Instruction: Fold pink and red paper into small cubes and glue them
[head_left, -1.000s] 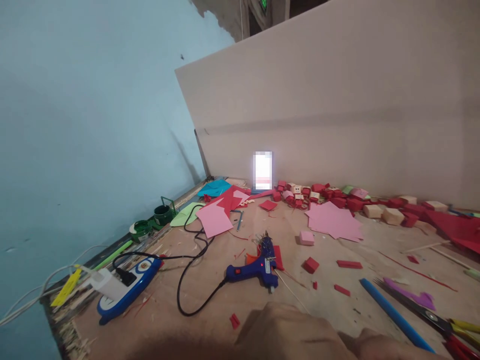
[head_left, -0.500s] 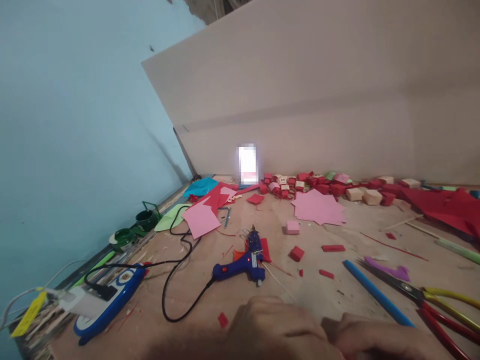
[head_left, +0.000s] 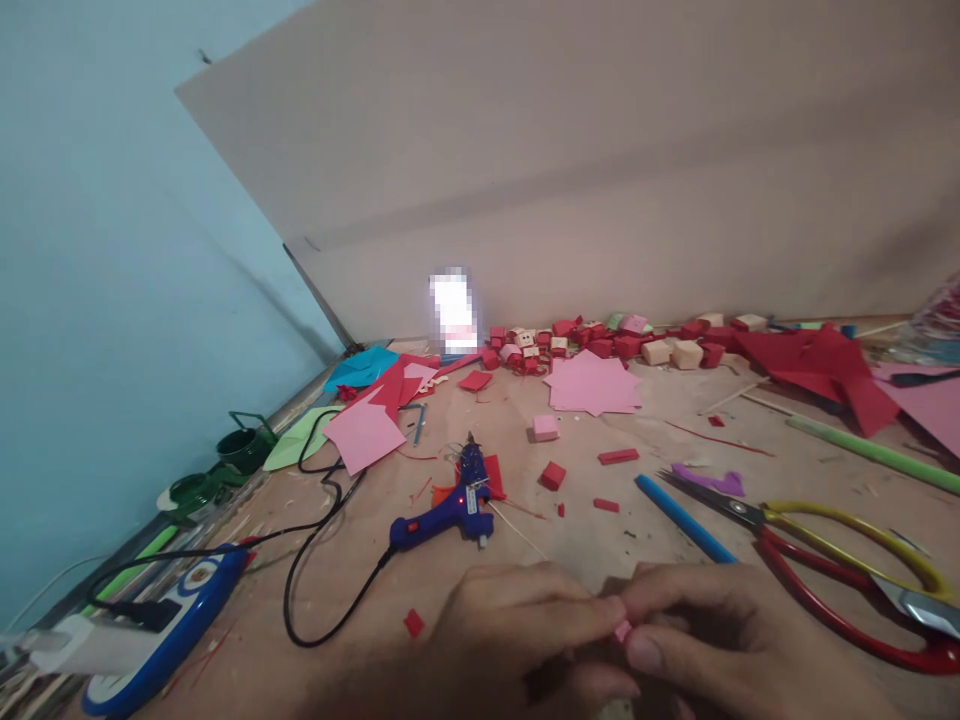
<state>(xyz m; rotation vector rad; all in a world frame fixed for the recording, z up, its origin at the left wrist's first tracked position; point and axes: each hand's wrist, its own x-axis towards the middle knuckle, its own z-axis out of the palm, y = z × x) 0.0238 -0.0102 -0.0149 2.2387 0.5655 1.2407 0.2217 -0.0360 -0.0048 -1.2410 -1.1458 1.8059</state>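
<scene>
At the bottom of the head view my left hand point(head_left: 517, 630) and my right hand point(head_left: 727, 640) meet, fingers closed around a small pink paper piece point(head_left: 622, 630). Only a bit of it shows between the fingertips; its full shape is hidden. Scissors point(head_left: 757, 515) with one yellow and one red handle lie beside my right hand. A blue roll of paper point(head_left: 686, 520) is just beyond that hand. Farther off, a blue glue gun point(head_left: 450, 510) rests on its side with a red light on. A red paper cube point(head_left: 553, 475) and a pink one point(head_left: 546, 428) sit ahead.
Small paper boxes point(head_left: 686, 353) are heaped along the board point(head_left: 525, 150) at the back. Pink paper point(head_left: 592, 382) and red paper point(head_left: 817, 370) lie in front of them. A blue and white power strip point(head_left: 172, 620) stands left, the glue gun's black cord point(head_left: 289, 570) running to it.
The view has swung to the right and slightly down. Both hands have come higher into view, and the pink piece between their fingers now shows.
</scene>
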